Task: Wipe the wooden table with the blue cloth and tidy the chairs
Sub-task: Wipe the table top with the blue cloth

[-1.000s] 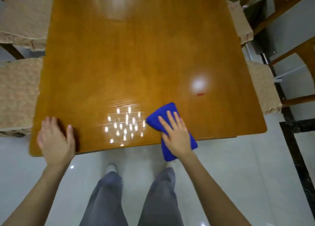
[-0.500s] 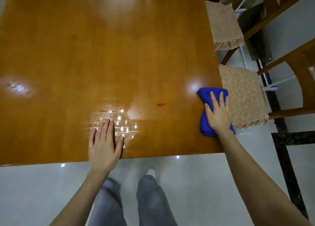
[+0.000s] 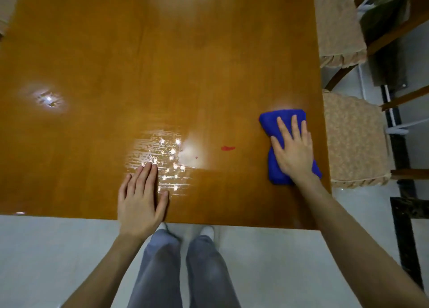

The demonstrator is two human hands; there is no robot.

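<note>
Blue cloth (image 3: 272,123) now inside table (image 3: 162,63) edge under flat right hand (image 3: 293,153), left hand (image 3: 139,200) flat.

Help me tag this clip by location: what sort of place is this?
Probably a home dining area: a glossy wooden table, two cushioned wooden chairs along its right edge, and a pale shiny floor. The right hand presses a blue cloth on it.

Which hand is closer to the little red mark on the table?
Right. The right hand, on the blue cloth, is just right of the red mark; the left hand is farther, lower left.
</note>
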